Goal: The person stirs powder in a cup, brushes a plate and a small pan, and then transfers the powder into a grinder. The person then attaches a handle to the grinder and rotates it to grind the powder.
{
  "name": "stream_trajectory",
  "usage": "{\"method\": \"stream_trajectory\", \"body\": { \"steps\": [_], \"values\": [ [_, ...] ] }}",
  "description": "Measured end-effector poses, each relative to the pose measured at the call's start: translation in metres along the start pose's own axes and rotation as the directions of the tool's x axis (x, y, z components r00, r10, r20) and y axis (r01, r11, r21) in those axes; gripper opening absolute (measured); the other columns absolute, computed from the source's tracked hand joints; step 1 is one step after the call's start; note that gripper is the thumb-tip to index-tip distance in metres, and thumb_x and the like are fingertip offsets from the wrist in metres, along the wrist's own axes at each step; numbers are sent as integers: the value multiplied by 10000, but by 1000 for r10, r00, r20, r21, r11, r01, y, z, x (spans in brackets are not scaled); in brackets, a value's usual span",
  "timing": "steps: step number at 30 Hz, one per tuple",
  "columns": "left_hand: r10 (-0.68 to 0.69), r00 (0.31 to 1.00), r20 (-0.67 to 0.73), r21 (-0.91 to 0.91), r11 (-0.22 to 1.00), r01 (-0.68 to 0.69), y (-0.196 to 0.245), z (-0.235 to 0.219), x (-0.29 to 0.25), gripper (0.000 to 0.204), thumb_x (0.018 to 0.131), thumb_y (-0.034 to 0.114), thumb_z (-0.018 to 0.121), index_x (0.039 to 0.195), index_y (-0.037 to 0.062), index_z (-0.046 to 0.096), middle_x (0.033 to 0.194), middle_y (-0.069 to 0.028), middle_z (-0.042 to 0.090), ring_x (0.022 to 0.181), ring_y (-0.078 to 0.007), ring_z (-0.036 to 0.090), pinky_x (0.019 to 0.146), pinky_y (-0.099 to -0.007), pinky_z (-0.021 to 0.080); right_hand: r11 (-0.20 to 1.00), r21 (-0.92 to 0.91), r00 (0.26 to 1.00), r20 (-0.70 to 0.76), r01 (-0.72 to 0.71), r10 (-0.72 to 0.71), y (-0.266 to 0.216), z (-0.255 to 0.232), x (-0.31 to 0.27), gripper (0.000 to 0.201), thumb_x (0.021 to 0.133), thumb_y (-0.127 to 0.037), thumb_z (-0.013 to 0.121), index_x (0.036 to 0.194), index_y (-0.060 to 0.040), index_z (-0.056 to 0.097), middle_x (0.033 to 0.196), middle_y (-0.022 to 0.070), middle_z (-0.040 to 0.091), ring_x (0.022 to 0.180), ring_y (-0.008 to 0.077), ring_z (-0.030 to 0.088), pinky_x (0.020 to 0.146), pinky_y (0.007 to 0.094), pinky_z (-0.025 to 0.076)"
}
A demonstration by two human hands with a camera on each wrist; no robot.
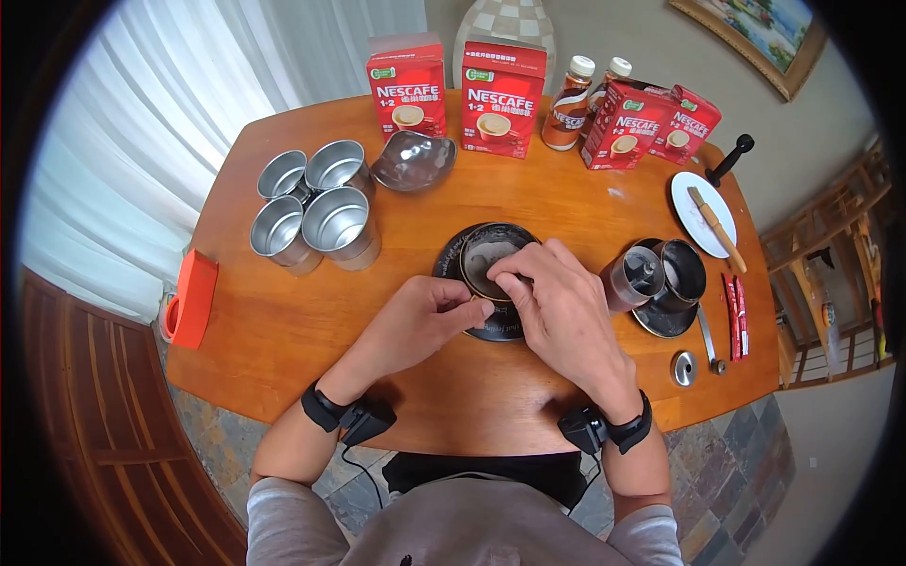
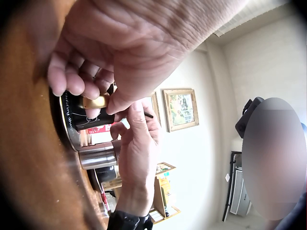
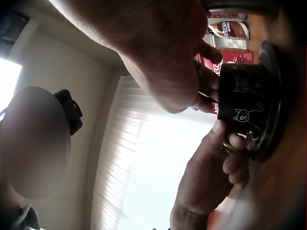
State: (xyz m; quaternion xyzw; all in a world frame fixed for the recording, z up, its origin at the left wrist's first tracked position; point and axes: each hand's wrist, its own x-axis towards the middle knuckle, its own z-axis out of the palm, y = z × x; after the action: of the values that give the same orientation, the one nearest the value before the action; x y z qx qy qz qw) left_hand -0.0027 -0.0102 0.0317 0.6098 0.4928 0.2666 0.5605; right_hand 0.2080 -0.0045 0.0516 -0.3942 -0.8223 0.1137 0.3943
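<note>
A black cup (image 3: 242,91) with white cat drawings stands upright on a black saucer (image 1: 510,329). Thumb and fingers of my left hand (image 1: 425,321) pinch its gold handle (image 2: 94,101). Over the cup's opening, my right hand (image 1: 576,316) has its thumb and fingertips drawn together. From between them sticks the end of a thin dark stick (image 2: 149,115); its lower part is hidden. Greyish contents show inside the cup in the head view.
Right: a moka pot base (image 1: 618,281), a second black cup (image 1: 683,271), a white plate (image 1: 694,209) with a brush (image 1: 717,226), red sachets (image 1: 736,316). Left: several metal canisters (image 1: 337,222), a glass bowl (image 1: 415,160). Nescafe boxes (image 1: 502,99) and bottles (image 1: 566,108) line the back.
</note>
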Motion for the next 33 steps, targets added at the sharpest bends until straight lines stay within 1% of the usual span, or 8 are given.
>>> {"method": "stream_trajectory", "body": {
  "steps": [5,11,14,17,23,26,29,33],
  "values": [
    [3,1000,3,-5,1000,-3,1,0,-1,339,1035,278,716,910,-36,749,680,42,538,666,-47,439,581,-280,377,999,-36,999,-32,-20,19,0,1,1,70,929,-28,693,981,-48,652,923,88,660,846,322,614,690,429,532],
    [-2,1000,-3,21,1000,2,-1,-1,0,346,1031,283,719,904,-37,748,672,40,525,661,-50,435,577,-284,376,1000,3,1000,0,-18,18,-2,-1,0,71,926,-37,697,982,-46,655,925,89,664,849,320,617,696,431,534],
    [0,1000,-4,22,1000,0,-2,0,1,347,1029,283,720,901,-38,746,670,40,517,660,-50,431,575,-285,374,1000,-8,1000,-15,-13,13,-1,1,0,62,928,-44,696,975,-46,656,923,90,664,849,321,617,696,433,534],
    [0,1000,-6,12,1000,1,1,0,0,344,1028,280,722,900,-38,744,671,40,515,661,-49,429,575,-283,373,1000,-10,1000,24,-7,7,-1,0,0,52,931,-49,693,966,-47,654,921,88,663,847,321,615,696,432,534],
    [-2,1000,-1,19,1000,2,-1,0,0,339,1028,275,722,905,-40,744,677,45,520,664,-47,431,576,-279,373,1000,-11,1000,-15,-6,6,0,2,0,53,930,-45,691,958,-46,646,909,88,654,840,320,610,694,430,531],
    [9,1000,-8,-1,1000,-9,1,1,-1,339,1030,272,720,903,-41,743,672,44,514,660,-49,424,572,-283,368,1000,-19,1000,6,12,-12,0,2,0,62,926,-37,694,965,-46,647,909,92,653,843,318,609,690,431,530],
    [9,1000,-7,14,1000,-8,-3,1,1,339,1030,271,720,899,-41,743,666,43,506,655,-52,416,567,-289,362,1000,-11,999,-39,-27,27,-2,2,1,66,925,-30,692,968,-46,645,913,99,651,846,324,603,702,436,525],
    [3,1000,-5,20,1000,-3,-2,0,1,342,1030,272,721,890,-40,740,662,43,498,652,-53,410,563,-293,356,1000,23,1000,27,-4,3,2,-3,0,60,927,-28,686,964,-45,642,917,103,647,863,339,593,759,447,503]
  ]
}}
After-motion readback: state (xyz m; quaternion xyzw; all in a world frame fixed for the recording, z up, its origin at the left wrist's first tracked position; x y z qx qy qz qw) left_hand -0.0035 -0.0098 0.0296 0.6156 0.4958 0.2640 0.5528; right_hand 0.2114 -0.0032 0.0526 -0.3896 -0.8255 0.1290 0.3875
